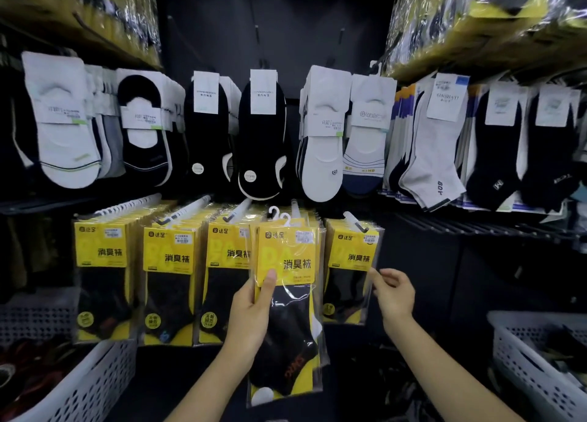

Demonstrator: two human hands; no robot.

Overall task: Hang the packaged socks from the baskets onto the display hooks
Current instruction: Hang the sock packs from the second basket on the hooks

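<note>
My left hand [251,313] grips a yellow-and-black sock package [287,294] by its left edge, thumb on the front. Two white hanger hooks [279,215] stick up from its top, so it may be more than one pack. It is raised in front of a white display hook [295,207], level with the row. My right hand [394,291] is beside the rightmost hanging package [352,269], fingertips touching its right edge, holding nothing. Other matching yellow packages [171,278] hang on hooks to the left.
Above, a row of loose black and white socks [263,135] hangs on hooks. A white perforated basket [85,380] with dark items stands lower left, another basket [540,364] lower right. Wrapped yellow stock [476,18] sits on upper shelves.
</note>
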